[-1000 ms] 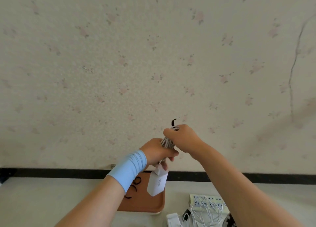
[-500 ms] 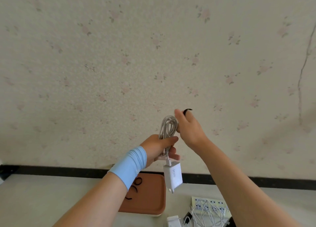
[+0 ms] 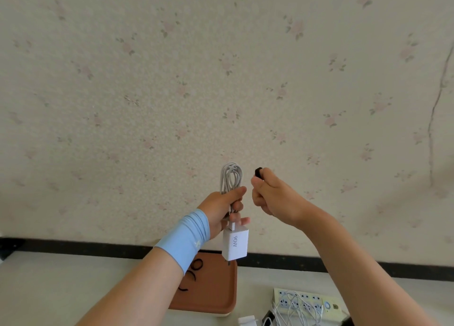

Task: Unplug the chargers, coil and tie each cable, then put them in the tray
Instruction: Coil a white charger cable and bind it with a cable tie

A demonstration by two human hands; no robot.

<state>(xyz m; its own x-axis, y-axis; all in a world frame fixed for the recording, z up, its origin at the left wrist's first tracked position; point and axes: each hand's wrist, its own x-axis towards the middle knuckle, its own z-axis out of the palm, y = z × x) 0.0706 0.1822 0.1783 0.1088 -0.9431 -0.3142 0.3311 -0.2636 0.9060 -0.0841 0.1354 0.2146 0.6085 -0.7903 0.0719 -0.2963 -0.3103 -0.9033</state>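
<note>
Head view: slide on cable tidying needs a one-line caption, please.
Left hand grips a coiled white cable, charger dangling below; right hand pinches a black tie beside it.

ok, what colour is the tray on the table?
The tray is reddish-brown with a pale cream lower edge. It shows in the head view, the only one.

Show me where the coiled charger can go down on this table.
Free: the tray right of the black ties, and the table left of the tray. Crowded: around the power strip, tangled with white cables.
</note>
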